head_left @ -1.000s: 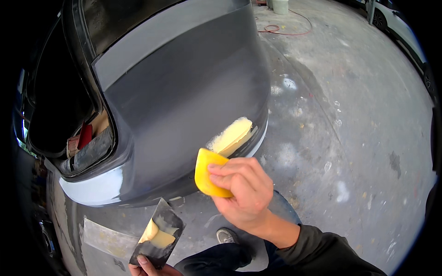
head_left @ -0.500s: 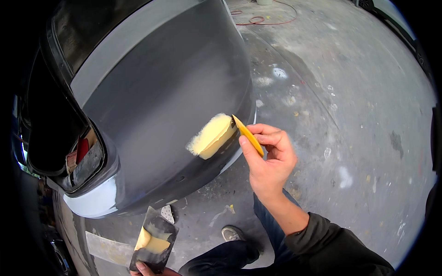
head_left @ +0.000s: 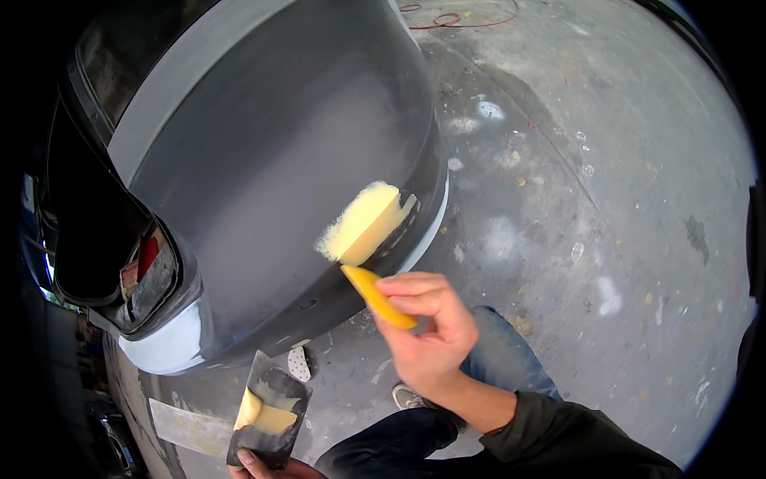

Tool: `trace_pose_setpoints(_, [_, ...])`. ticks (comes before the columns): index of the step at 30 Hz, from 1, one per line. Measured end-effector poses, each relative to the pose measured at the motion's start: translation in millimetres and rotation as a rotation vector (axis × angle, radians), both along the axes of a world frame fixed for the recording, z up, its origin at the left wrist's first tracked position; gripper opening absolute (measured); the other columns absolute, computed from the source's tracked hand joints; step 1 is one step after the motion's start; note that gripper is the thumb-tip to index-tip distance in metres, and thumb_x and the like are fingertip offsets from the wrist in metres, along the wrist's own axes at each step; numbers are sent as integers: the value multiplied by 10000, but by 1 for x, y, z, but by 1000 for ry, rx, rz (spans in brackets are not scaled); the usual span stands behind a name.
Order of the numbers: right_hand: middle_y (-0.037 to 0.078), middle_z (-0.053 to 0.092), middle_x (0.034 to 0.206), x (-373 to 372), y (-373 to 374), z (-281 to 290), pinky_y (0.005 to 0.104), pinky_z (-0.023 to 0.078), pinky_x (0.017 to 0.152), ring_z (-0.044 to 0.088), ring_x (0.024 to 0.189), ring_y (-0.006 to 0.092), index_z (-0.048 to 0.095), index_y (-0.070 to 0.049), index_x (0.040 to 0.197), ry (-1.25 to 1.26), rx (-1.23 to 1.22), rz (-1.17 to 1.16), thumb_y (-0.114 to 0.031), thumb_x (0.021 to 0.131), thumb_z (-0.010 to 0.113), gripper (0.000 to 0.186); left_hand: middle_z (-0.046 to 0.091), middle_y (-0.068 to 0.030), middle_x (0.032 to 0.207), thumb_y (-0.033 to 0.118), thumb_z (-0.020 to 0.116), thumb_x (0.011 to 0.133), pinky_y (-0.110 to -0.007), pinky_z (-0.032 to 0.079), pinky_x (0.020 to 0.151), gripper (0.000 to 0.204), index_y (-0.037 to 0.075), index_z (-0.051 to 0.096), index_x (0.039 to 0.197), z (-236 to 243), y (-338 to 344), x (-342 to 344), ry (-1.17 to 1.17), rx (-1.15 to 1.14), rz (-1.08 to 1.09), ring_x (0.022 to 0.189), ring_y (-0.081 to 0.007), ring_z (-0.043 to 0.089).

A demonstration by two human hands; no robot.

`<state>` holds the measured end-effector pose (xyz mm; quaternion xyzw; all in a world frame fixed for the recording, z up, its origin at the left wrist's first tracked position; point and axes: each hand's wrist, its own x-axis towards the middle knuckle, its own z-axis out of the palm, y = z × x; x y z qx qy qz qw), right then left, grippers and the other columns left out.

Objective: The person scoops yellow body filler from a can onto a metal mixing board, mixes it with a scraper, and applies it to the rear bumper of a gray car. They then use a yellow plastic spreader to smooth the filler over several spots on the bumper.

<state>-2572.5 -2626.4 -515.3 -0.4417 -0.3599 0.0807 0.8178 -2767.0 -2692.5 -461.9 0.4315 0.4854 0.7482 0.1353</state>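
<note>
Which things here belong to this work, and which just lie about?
In use:
yellow spreader (right hand)
dark palette with cream paste (left hand)
car panel with paste patch

Lying about:
red hose
pale strip
white dotted piece

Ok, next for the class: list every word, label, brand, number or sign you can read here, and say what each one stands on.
There are none that can be read.
Yellow spreader in the right hand: no lettering visible.
Dark board in the left hand: no lettering visible.
Dark vehicle panel: no lettering visible.
Red item in the opening at left: too small to tell.
</note>
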Motion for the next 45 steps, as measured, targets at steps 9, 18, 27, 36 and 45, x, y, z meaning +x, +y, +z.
trace_pose_setpoints(9, [89, 676, 914, 65, 7, 23, 229, 490, 681, 602, 761, 109, 564, 4, 820, 41, -57, -68, 88, 738, 674, 161, 632, -149, 934, 97, 622, 871, -351, 481, 802, 180, -60, 591, 952, -4, -4, -9, 14, 0, 20, 833, -224, 591])
trace_pose_setpoints(18, [70, 682, 878, 59, 14, 44, 279, 504, 612, 622, 756, 204, 581, -19, 782, -286, -118, -86, 98, 594, 697, 250, 633, -148, 921, 91, 619, 872, -338, 486, 781, 150, -46, 591, 927, -1, -6, -5, 25, 1, 28, 812, -215, 591])
trace_pose_setpoints(27, [96, 694, 885, 17, -3, 39, 269, 495, 627, 632, 728, 208, 589, -26, 803, -359, -88, 133, 86, 607, 756, 281, 635, -136, 885, 81, 620, 861, -332, 497, 758, 131, -39, 587, 902, 4, -2, 1, 34, 7, 40, 782, -205, 595])
trace_pose_setpoints(36, [135, 649, 982, 40, -7, 1, 247, 500, 768, 623, 856, 138, 535, -5, 867, 231, -67, 129, 93, 763, 685, 208, 638, -143, 916, 74, 612, 860, -337, 499, 769, 143, -47, 592, 934, -2, -5, -5, 6, 33, 24, 813, -217, 606])
trace_pose_setpoints(45, [120, 645, 992, 43, 25, 7, 246, 495, 763, 611, 848, 127, 539, -8, 847, 288, 29, 29, 88, 777, 682, 187, 638, -154, 939, 79, 616, 864, -348, 497, 794, 168, -59, 591, 958, 0, -8, -5, 1, 26, 30, 839, -237, 611])
